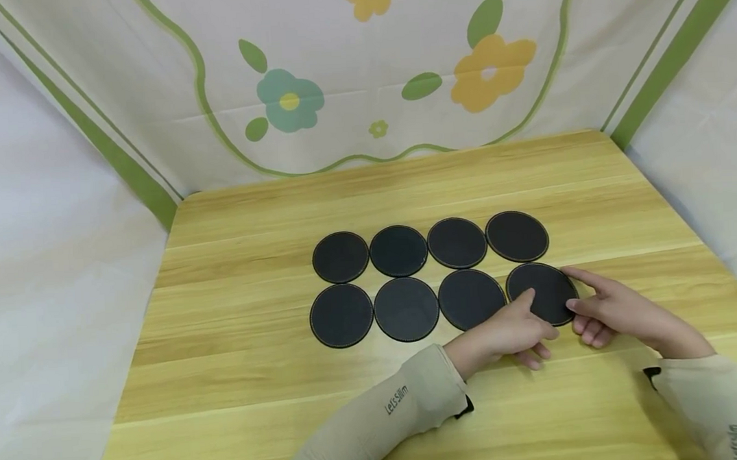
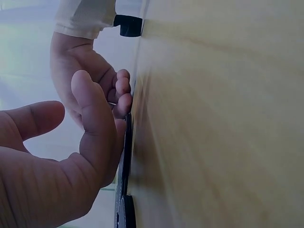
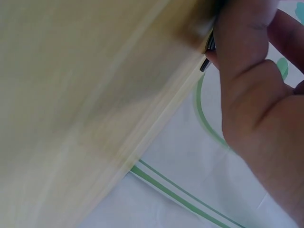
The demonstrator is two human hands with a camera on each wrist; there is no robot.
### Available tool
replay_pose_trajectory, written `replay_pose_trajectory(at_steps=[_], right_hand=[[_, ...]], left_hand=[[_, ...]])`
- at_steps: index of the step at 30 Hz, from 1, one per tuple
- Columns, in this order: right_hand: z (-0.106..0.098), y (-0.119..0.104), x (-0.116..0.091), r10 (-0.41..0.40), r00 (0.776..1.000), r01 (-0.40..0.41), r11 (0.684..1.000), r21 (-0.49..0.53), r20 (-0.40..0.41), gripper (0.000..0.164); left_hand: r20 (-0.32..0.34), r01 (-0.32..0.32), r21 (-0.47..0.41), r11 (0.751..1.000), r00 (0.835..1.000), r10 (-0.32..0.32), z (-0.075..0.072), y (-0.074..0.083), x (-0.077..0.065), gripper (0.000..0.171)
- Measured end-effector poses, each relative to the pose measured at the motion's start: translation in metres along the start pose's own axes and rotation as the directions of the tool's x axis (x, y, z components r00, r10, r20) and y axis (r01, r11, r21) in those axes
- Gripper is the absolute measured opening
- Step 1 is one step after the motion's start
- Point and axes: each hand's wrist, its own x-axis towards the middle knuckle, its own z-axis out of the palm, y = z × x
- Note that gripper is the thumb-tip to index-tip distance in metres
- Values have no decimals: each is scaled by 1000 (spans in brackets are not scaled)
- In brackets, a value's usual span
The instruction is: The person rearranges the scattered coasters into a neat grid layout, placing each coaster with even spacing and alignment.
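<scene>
Round black coasters with stitched rims lie flat in two rows in the head view, among them a back-row coaster (image 1: 517, 236). At the right end of the front row is the coaster (image 1: 547, 287) between my hands. My left hand (image 1: 510, 330) reaches over its left side, one digit extended across its face. On its right edge, my right hand (image 1: 619, 315) rests the index finger and thumb, the index nearly straight and the other fingers bent underneath. In the left wrist view, both hands are close together beside the thin coaster edge (image 2: 127, 156). The right wrist view hides most of the coaster.
The coasters lie on a wooden tabletop (image 1: 239, 386). A white cloth with printed flowers (image 1: 291, 100) hangs behind its back edge, and pale cloth walls (image 1: 54, 237) stand at both sides. The front-row neighbour coaster (image 1: 467, 296) lies close on the left, partly covered by my left hand.
</scene>
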Motion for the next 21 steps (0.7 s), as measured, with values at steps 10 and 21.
replay_pose_trajectory(at_steps=[10, 21], right_hand=[[4, -6, 2, -4, 1000, 3, 1000, -26, -19, 75], [7, -7, 5, -14, 999, 11, 997, -73, -39, 72]], left_hand=[[12, -12, 24, 1000, 1000, 12, -1, -2, 2, 75], [4, -50, 49, 998, 999, 50, -1, -2, 0, 70]])
